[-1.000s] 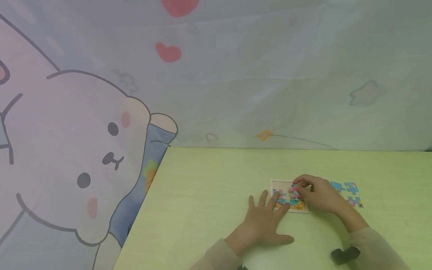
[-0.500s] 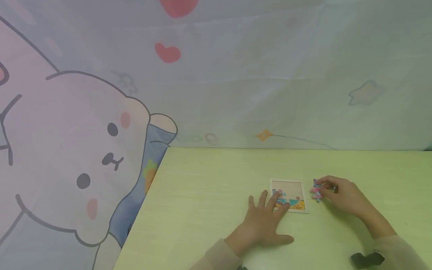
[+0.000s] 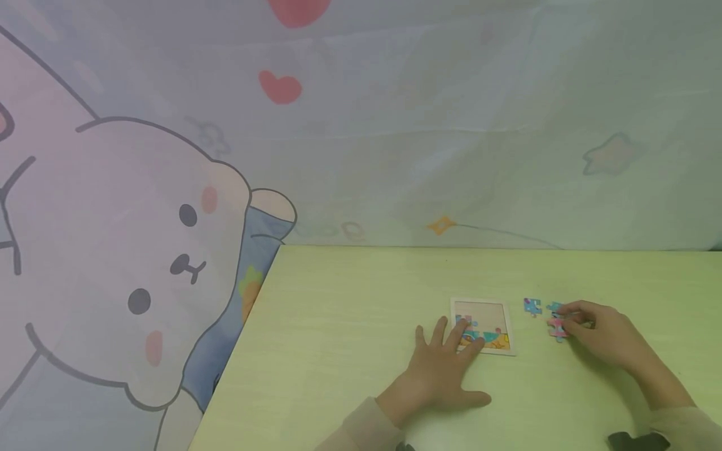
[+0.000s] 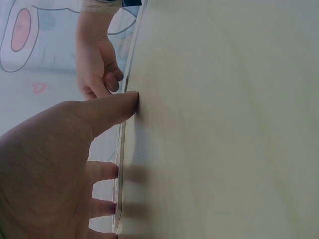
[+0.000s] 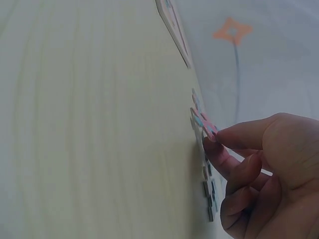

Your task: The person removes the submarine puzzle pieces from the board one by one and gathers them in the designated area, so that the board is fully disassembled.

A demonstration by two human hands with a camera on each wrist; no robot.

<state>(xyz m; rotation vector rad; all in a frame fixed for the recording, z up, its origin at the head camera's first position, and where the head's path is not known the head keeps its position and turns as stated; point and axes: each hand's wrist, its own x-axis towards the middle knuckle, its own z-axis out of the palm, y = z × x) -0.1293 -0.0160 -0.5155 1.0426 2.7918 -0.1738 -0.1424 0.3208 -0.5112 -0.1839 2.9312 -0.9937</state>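
My right hand (image 3: pixel 612 335) pinches a pink and blue jigsaw piece (image 3: pixel 557 329) between thumb and finger. In the right wrist view that piece (image 5: pixel 203 122) is tilted, a little above the table. My left hand (image 3: pixel 437 379) lies with fingers spread, its fingertips on the lower left of a square puzzle tray (image 3: pixel 512 338). Fitted pieces (image 3: pixel 496 342) in orange and teal fill the tray's bottom row, with a pink one above at the left. The left fingers hide part of them. A loose blue piece (image 3: pixel 532 306) lies between the tray and my right hand.
Another blue piece (image 3: pixel 554 307) lies behind the pinched one, partly covered by my right fingers. In the right wrist view, several loose pieces (image 5: pixel 207 191) lie below that hand. A printed cloth (image 3: pixel 395 156) hangs along the back edge of the table (image 3: pixel 338 313).
My right hand has moved right, from over the tray to beside the loose pieces, carrying the pink and blue jigsaw piece. My left hand has stayed on the tray.
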